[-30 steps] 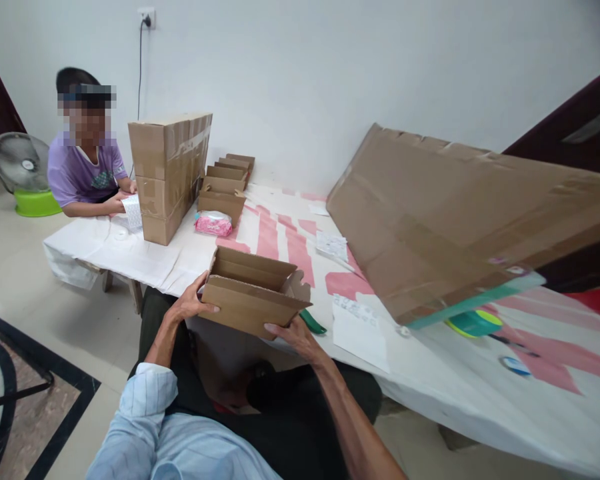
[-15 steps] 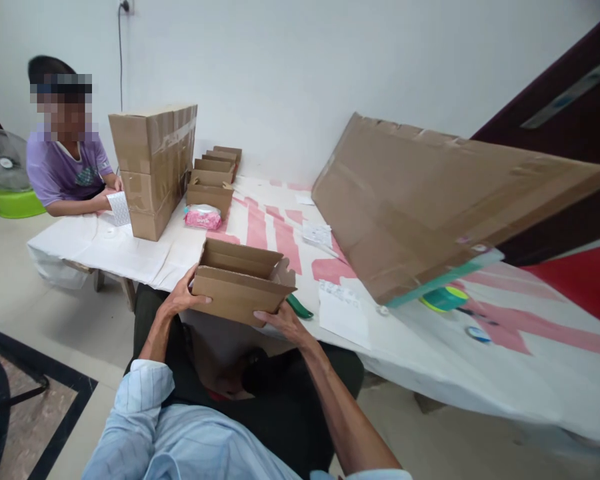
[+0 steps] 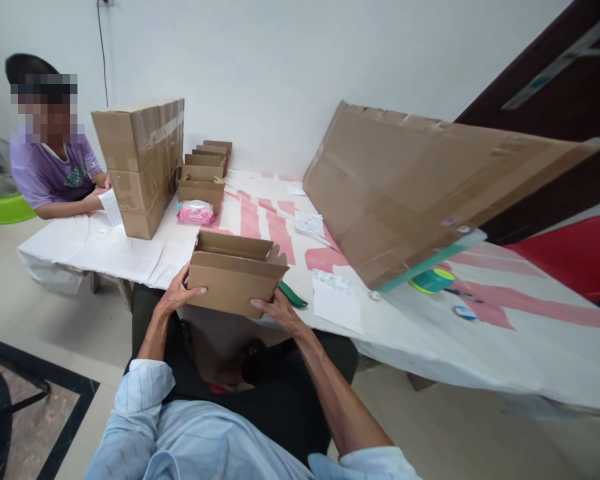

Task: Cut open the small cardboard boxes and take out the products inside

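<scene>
A small brown cardboard box [image 3: 233,287] with its top uncovered is held at the table's near edge, above my lap. My left hand [image 3: 176,293] grips its left end, thumb on the near wall and fingers behind the end. On the right end, my right hand [image 3: 279,309] has its thumb pressed to the near wall, the fingers mostly hidden beneath and behind. Just right of the box lies a green curved object [image 3: 293,297], partly covered by box and hand. A printed paper sheet [image 3: 336,307] lies farther right.
Tall taped cartons [image 3: 145,167] stand at the left, beside a row of small boxes [image 3: 203,191] and a pink wipes pack [image 3: 195,213]. A large cardboard sheet [image 3: 430,187] leans at the right, near a tape roll [image 3: 433,281]. A co-worker [image 3: 55,167] sits far left holding paper.
The view has turned slightly to the right, so the surroundings appear shifted left. Both hands still hold the box, which looks slightly higher and more level.
</scene>
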Available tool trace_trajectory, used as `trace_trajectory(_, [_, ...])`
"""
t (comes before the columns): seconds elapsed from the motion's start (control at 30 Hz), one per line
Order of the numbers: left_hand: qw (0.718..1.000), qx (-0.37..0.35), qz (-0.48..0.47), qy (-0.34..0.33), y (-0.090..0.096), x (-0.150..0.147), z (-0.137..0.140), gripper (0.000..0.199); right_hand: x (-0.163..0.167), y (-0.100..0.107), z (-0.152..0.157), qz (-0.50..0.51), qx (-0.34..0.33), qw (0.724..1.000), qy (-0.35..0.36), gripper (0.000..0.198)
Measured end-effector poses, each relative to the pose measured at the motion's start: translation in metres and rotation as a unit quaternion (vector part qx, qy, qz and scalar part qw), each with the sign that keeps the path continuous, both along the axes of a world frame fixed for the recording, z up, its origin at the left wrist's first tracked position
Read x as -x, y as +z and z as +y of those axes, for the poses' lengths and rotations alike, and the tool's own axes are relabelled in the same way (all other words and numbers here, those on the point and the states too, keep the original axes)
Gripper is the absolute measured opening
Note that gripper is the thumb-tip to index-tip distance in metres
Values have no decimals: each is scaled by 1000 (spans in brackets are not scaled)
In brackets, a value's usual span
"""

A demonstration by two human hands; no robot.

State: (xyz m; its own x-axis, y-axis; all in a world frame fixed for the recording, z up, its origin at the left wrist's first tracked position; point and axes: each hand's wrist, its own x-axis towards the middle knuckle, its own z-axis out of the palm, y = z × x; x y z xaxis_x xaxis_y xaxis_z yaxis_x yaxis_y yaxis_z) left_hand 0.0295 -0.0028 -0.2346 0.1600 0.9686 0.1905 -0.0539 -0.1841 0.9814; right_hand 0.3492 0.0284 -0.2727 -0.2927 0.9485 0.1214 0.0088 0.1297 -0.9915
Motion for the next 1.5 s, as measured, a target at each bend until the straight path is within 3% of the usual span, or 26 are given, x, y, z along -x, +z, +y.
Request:
trace_trajectory(0.23, [999,-1,42,8,-1,6,3,112,-2,3,-7,-8,19,1000,24,83])
trace_trajectory(0.57, [997,-35,67,12,-13,12,2,118,-2,-16,0,-24,16,999,31,74])
trace_trajectory(0.7, [996,-48,73,30,-17,16,2,125,-12,-11,7,-70,-6,996,46,71])
trace_trajectory(0.8, [995,-55,71,45,-19,22,1,130,-27,-8,19,-131,-71,989,12,72])
trace_trajectory(0.93, [994,-60,67,67,-18,27,-2,136,-53,-16,41,-282,-230,926,-104,62])
trace_trajectory(1.0, [994,-57,60,66,-17,27,-4,137,-63,-26,49,-359,-260,885,-142,57])
trace_trajectory(1.13, [996,-46,44,55,-14,25,-7,137,-67,-52,53,-487,-230,823,-180,49])
trace_trajectory(1.27, [996,-43,48,61,-12,25,-8,137,-59,-71,45,-537,-227,779,-230,43])
trace_trajectory(1.5, [996,-27,56,66,-14,26,-8,137,-55,-77,42,-552,-256,751,-256,41])
